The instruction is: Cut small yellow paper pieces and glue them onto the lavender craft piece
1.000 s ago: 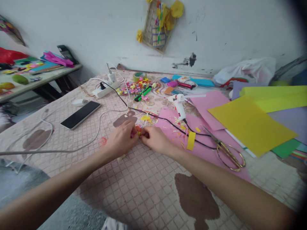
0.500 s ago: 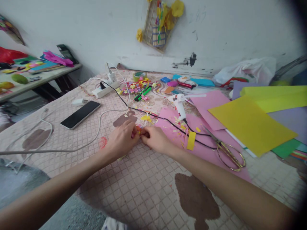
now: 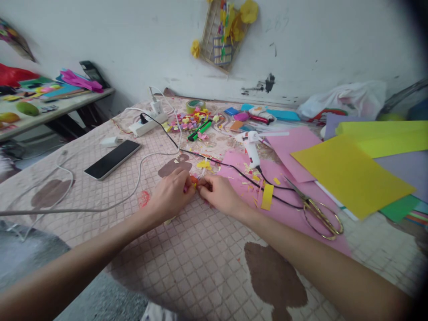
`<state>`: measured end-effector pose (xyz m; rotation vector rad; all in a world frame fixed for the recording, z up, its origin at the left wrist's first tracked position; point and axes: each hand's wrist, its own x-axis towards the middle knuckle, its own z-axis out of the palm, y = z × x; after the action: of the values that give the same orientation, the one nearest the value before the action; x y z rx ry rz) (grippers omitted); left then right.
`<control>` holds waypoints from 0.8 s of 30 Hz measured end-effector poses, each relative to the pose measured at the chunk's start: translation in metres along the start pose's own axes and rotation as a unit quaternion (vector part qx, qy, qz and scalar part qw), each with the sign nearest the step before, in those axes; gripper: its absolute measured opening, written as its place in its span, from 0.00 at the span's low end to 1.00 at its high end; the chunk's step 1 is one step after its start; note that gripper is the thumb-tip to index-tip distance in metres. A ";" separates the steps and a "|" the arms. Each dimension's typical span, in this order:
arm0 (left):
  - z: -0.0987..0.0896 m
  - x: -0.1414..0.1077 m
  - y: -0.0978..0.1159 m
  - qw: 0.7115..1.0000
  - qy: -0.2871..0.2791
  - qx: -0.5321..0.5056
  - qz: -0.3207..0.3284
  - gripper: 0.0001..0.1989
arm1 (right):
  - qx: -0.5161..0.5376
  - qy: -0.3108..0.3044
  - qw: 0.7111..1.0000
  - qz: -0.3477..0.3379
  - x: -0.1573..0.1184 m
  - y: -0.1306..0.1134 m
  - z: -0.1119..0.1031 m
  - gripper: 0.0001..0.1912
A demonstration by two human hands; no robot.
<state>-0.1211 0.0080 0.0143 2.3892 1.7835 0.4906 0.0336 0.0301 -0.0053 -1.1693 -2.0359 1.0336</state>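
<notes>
My left hand (image 3: 174,191) is closed around a small colourful paper piece (image 3: 194,180), of which orange, yellow and pink bits show at the fingertips. Pinched against its right side is my right hand (image 3: 217,191), thumb and forefinger together; what lies between them is too small to name. Just beyond the hands rests a yellow paper flower (image 3: 203,165). A red tangle of thread (image 3: 144,198) lies beside my left wrist. The white glue gun (image 3: 251,149) stands on pink paper (image 3: 294,218), with yellow scraps around it.
Gold-handled scissors (image 3: 321,216) lie right of my right forearm, near yellow sheets (image 3: 351,174). A phone (image 3: 113,159) and a power strip (image 3: 148,125) are at left, with cables crossing the table. Small foam flowers (image 3: 187,120) and a green cutter (image 3: 199,130) lie further back.
My right hand's fingertips have shifted very slightly, still pinched beside the left hand. The left hand keeps its hold, and nothing else has visibly moved.
</notes>
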 end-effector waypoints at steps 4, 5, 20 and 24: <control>0.000 0.000 0.000 1.000 -0.002 -0.004 -0.003 0.05 | 0.005 -0.003 1.000 -0.013 0.001 0.002 0.001 0.07; 0.000 0.000 0.000 1.000 -0.002 -0.005 -0.001 0.05 | 0.005 -0.003 1.000 -0.015 0.001 0.003 0.002 0.07; -0.007 -0.001 -0.003 0.999 -0.029 -0.020 0.011 0.03 | -0.007 0.004 1.000 -0.020 0.001 0.003 0.002 0.07; -0.012 -0.001 -0.004 0.998 -0.045 -0.038 -0.005 0.02 | -0.007 0.009 1.000 -0.020 0.001 0.003 0.002 0.07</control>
<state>-0.1291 0.0070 0.0246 2.3127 1.7058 0.4333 0.0324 0.0312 -0.0088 -1.1361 -2.0468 0.9880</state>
